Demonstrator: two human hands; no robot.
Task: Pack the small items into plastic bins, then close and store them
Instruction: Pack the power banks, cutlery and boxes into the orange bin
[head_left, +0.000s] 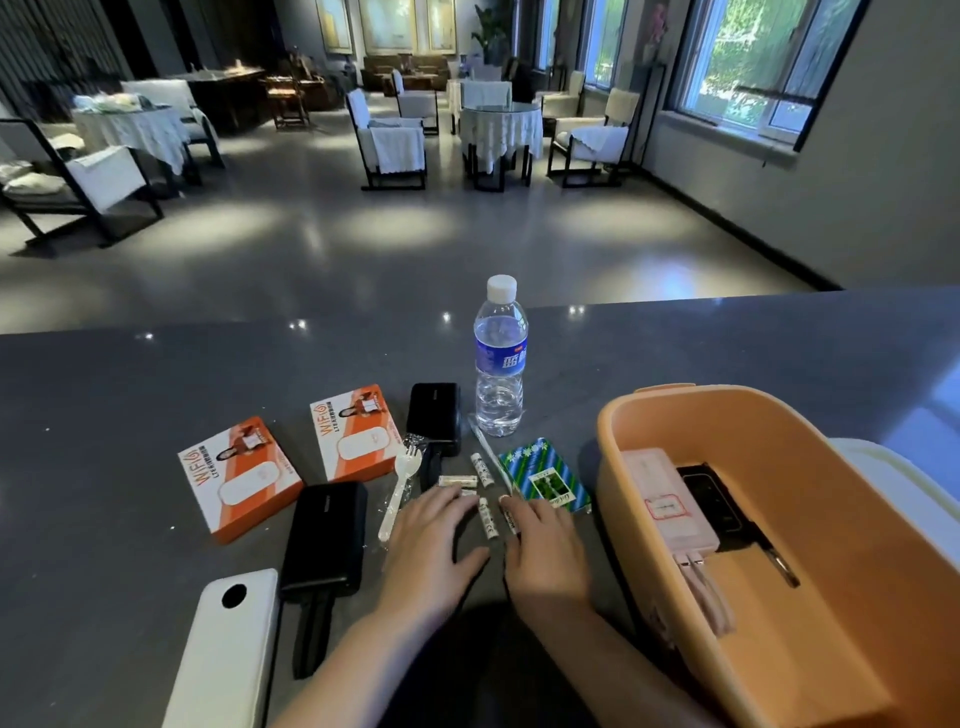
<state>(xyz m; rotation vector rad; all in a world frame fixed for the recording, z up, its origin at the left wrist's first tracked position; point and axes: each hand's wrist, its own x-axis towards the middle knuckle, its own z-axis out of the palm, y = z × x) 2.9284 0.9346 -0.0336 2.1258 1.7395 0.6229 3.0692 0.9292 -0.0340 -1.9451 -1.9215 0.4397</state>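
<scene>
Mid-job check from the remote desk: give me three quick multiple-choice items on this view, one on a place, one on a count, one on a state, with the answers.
1. Where does the clear plastic water bottle with the blue label stand?
A. inside the bin
B. on the grey table beyond the small white batteries
C. on the floor

2. How many orange-and-white WiFi boxes lie on the grey table?
A. one
B. two
C. four

3. What state is the orange plastic bin in?
A. open, with items inside
B. closed with its lid
C. tipped over

Answers: 1 B, it stands upright behind the batteries. 2 B, one box lies left of the other. 3 A, a pink flat device and a black one show inside it.
</scene>
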